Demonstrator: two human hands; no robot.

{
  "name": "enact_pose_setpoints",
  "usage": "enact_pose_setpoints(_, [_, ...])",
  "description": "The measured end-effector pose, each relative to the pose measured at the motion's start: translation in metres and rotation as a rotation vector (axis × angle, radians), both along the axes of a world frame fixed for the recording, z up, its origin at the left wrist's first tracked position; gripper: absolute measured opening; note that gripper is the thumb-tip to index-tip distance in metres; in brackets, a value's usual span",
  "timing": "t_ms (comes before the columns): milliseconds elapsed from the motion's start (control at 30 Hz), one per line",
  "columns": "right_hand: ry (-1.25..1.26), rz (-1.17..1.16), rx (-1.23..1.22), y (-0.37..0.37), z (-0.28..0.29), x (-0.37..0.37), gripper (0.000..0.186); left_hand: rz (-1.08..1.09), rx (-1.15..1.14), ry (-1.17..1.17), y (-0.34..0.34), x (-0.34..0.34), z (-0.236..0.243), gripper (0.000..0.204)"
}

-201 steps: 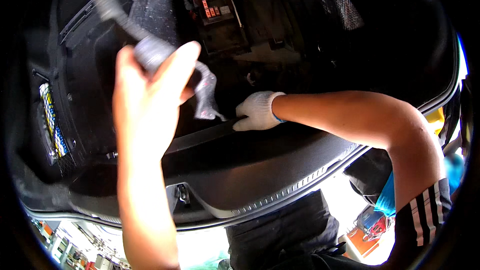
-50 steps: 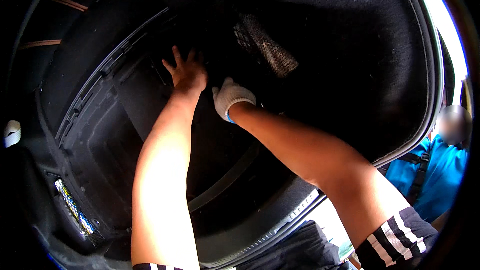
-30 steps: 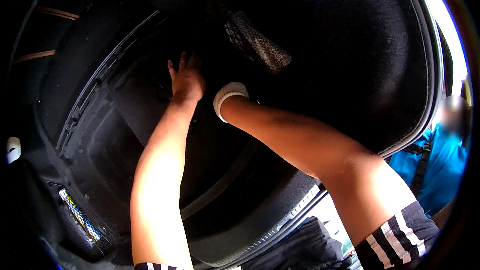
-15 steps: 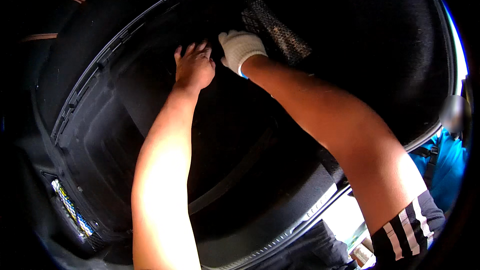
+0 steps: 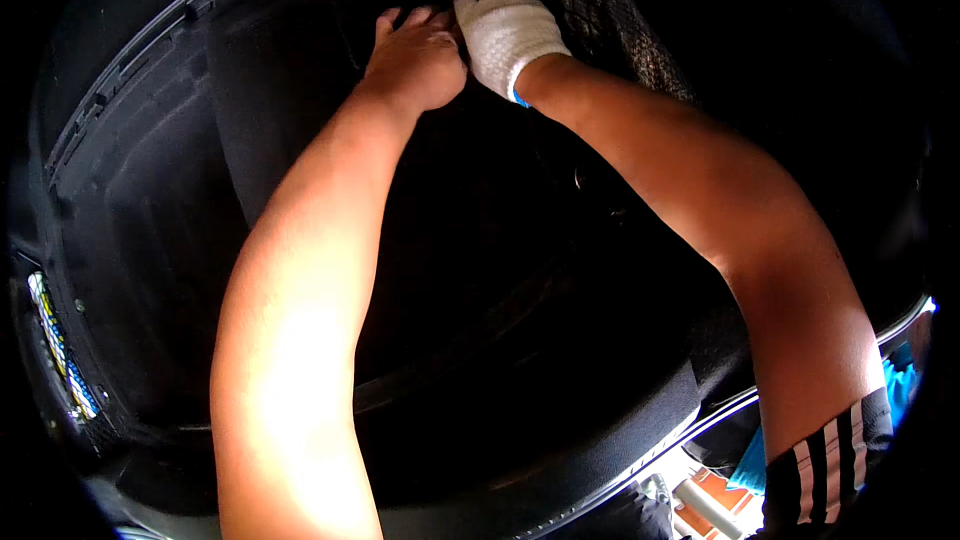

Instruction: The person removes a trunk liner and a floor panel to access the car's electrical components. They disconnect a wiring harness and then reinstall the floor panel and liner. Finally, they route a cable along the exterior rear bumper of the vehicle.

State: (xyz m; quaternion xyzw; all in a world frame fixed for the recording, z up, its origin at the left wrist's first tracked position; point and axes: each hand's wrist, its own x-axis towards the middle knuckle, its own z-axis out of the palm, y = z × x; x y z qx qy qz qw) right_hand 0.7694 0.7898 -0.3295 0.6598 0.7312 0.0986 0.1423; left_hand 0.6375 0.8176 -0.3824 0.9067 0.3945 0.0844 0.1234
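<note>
Inside a black vehicle trunk, my bare left hand (image 5: 420, 55) reaches to the far part of the dark lining (image 5: 240, 120), its fingers bent and apart on the dark surface. Just to its right, my right hand (image 5: 505, 35) wears a white knit glove with fingers curled close together; what lies under its fingertips is too dark to make out. A mesh pocket (image 5: 640, 40) is on the wall beside the glove.
A long black trim strip (image 5: 180, 15) curves along the left and back. A netted pocket with blue, yellow and white contents (image 5: 62, 340) is at far left. The trunk rim (image 5: 740, 400) crosses lower right, with blue fabric (image 5: 895, 380) beyond.
Both hands have moved farther up and into the trunk, close side by side. Earlier, my left hand held a grey cable-like piece; it is no longer in it. The view has shifted forward.
</note>
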Motion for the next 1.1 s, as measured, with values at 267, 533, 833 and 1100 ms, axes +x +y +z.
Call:
enact_pose_setpoints(267, [-0.072,0.007,0.004,-0.008,-0.018,0.005,0.050,-0.061,-0.007,-0.242,-0.070,-0.060,-0.018,0.069])
enact_pose_setpoints(533, [-0.250,0.194,-0.124,-0.036,-0.037,-0.025,0.038,-0.249,-0.195,-0.283,-0.212,-0.062,-0.015,0.061])
enact_pose_setpoints(833, [-0.125,0.837,-0.583,-0.125,-0.029,0.023,0.024,-0.307,-0.199,-0.278,-0.266,-0.032,-0.046,0.053])
enact_pose_setpoints(1100, [-0.409,0.608,-0.914,-0.106,-0.035,-0.003,0.036,-0.272,-0.220,-0.340,-0.264,-0.040,-0.048,0.048])
